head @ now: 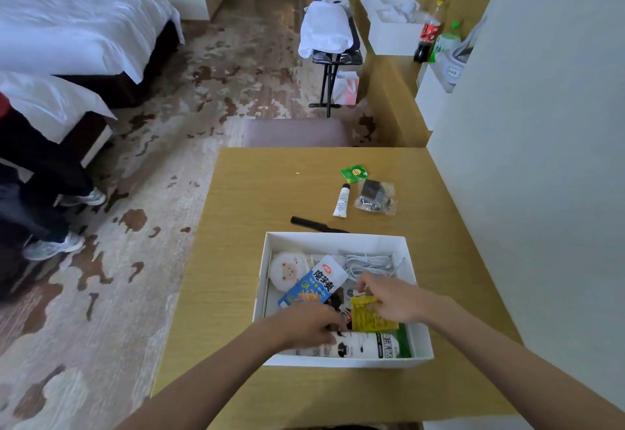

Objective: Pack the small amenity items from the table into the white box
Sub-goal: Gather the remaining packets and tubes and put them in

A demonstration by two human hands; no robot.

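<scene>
The white box [334, 238] sits on the wooden table [250, 199] near its front edge. Inside lie a blue and white snack packet [313, 284], a round white pad with a pig face [287, 269], a coiled white cable [370, 265], a white printed tube [365, 345] and a yellow sachet [367, 316]. My right hand [389, 297] is in the box, fingers pinching the yellow sachet's top edge. My left hand [304, 326] rests inside on the white tube, fingers curled over it. Beyond the box lie a black comb [314, 223], a small white tube [341, 201], a green tea sachet [353, 172] and a clear bag of dark items [375, 196].
A white wall [541, 125] borders the table on the right. A padded chair back [294, 131] stands at the table's far edge. Patterned carpet [152, 192], beds and a person's legs are to the left. A luggage rack and a shelf with bottles stand farther back.
</scene>
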